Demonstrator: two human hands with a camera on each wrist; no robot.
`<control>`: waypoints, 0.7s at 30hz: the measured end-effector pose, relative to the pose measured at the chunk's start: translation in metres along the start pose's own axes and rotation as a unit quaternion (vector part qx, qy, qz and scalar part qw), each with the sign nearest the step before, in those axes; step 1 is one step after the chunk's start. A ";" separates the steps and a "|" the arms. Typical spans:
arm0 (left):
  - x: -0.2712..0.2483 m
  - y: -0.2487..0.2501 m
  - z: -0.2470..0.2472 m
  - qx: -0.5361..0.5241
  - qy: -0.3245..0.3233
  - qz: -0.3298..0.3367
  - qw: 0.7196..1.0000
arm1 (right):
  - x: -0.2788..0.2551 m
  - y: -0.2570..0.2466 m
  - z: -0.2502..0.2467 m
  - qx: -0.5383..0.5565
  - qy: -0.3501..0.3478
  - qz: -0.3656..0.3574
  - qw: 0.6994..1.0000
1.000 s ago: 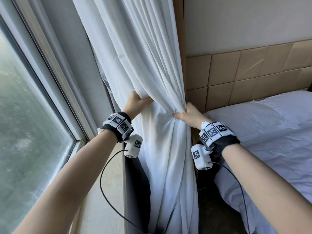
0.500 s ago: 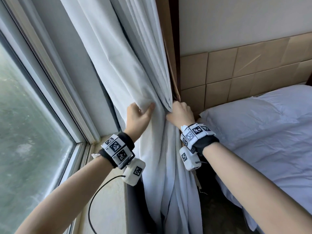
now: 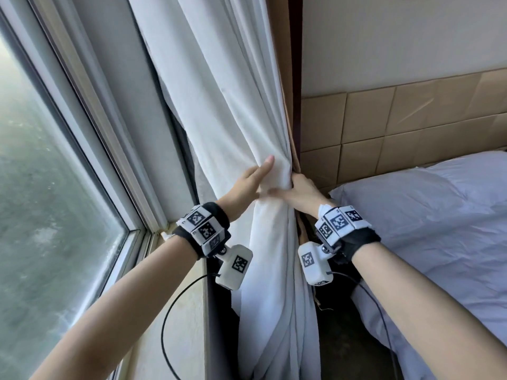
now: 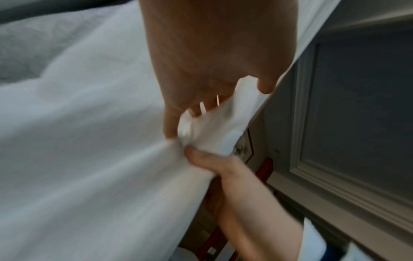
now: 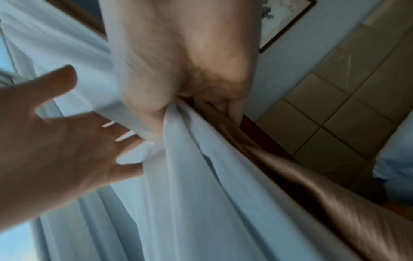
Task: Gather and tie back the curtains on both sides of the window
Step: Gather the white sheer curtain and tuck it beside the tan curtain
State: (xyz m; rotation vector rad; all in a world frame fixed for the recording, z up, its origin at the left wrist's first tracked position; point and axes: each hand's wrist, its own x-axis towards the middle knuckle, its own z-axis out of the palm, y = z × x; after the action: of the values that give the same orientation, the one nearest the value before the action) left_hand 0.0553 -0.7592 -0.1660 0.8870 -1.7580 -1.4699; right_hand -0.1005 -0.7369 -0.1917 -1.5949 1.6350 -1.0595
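Note:
The white curtain (image 3: pixel 233 105) hangs between the window and the wall corner, bunched into a narrow bundle at hand height. My right hand (image 3: pixel 299 190) grips that bundle from the right, thumb in front and fingers curled behind it; the right wrist view shows the cloth (image 5: pixel 201 194) pinched in this hand (image 5: pixel 178 98). My left hand (image 3: pixel 247 185) lies against the bundle's left side with straight, spread fingers (image 5: pixel 67 141) and its thumb up. In the left wrist view its fingers (image 4: pixel 194 98) press into the folds (image 4: pixel 89 159). A tan curtain layer (image 5: pixel 312 185) hangs behind the white one.
The window glass (image 3: pixel 41 187) and its frame fill the left, with a pale sill (image 3: pixel 175 311) below. A bed with a white pillow (image 3: pixel 411 215) stands close on the right under a padded tan headboard (image 3: pixel 397 127). Black cables (image 3: pixel 170 325) hang from both wrists.
The curtain is drawn tighter toward the wall corner. My left hand has let go of its fold and now lies flat with straight fingers. The right hand still grips the bundle.

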 end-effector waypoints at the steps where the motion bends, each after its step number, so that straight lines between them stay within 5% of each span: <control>1: -0.001 0.000 -0.004 -0.014 -0.017 0.000 1.000 | -0.001 0.004 0.000 -0.026 0.039 -0.004 0.999; 3: -0.003 -0.003 -0.015 -0.029 0.021 0.027 0.999 | -0.003 0.011 0.000 -0.053 0.056 -0.020 0.997; 6: 0.003 -0.015 -0.038 -0.011 0.213 0.059 0.975 | -0.004 0.008 -0.003 -0.083 0.032 -0.027 0.996; 8: 0.010 -0.027 -0.059 0.032 0.261 0.032 0.964 | -0.002 0.008 -0.007 -0.068 0.007 -0.020 0.997; 11: 0.018 -0.034 -0.075 0.023 0.159 -0.062 0.985 | -0.002 0.009 -0.010 -0.023 -0.034 -0.011 0.999; 14: 0.028 -0.029 -0.070 0.044 0.079 -0.051 0.995 | -0.001 0.010 -0.012 0.019 -0.072 0.002 0.997; 21: 0.028 -0.012 -0.046 0.020 0.042 -0.008 0.999 | -0.004 0.002 -0.019 0.040 -0.086 0.028 0.995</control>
State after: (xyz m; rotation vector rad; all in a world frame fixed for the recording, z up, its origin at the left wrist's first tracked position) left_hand 0.0791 -0.8088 -0.1694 0.9709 -1.7272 -1.3907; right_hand -0.1173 -0.7309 -0.1851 -1.5345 1.4950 -0.9224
